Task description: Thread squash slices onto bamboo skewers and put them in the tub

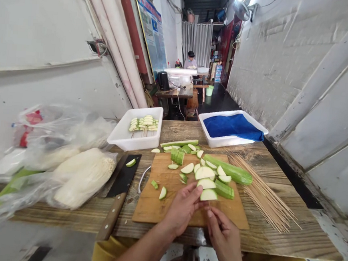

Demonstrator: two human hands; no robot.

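My left hand (182, 207) is closed, its thumb and fingers pinching pale half-round zucchini slices (209, 195) stacked in a row above the cutting board. Just below them, my right hand (224, 233) pinches the lower end of a thin bamboo skewer (209, 204); most of the skewer is hidden by the slices and fingers. On the wooden cutting board (146, 208) lie loose slices, a cut block of zucchini (177, 156) and a long zucchini piece (233, 172). A bundle of bamboo skewers (265, 194) rests to the right of the board.
A cleaver (114, 214) lies left of the board with one slice on its blade. Behind are a white tray (125, 138) of skewered slices and another tray (221, 142) with a blue cloth (233, 125). Plastic bags (83, 175) cover the table's left. A person (190, 61) sits far back.
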